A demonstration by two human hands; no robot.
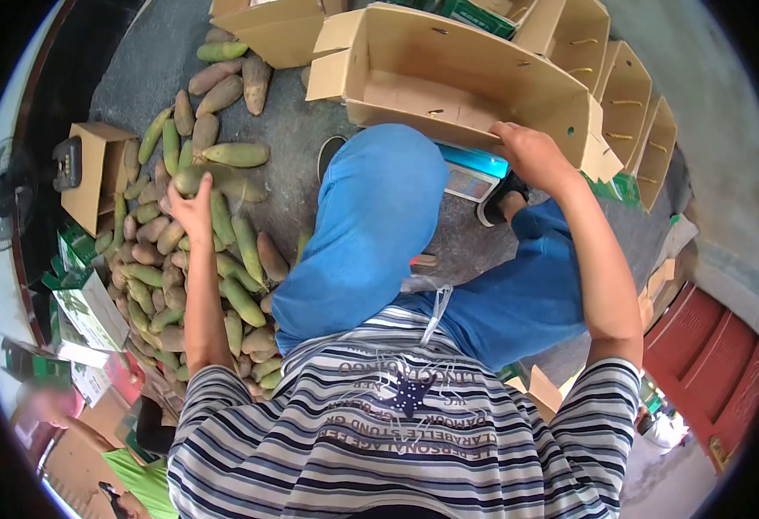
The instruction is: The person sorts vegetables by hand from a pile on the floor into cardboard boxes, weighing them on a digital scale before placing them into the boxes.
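Observation:
My left hand [191, 208] is at the pile of green and brown root vegetables [159, 251], its fingers and thumb around one greenish vegetable [191, 180]. Another long one [243, 187] lies just to the right of it. My right hand [531, 154] grips the near wall of a long open cardboard box [448, 73], fingers curled over the rim. No vegetables show inside this box. Beneath its near side is a scale [469, 177] with a bright blue part, close to my foot.
Several open boxes with rope handles [626, 104] stand at the upper right. A small cardboard box [98, 177] and a fan [6, 195] are at the left. Another person [137, 484] in green is at the lower left. A red door [708, 372] is at the right.

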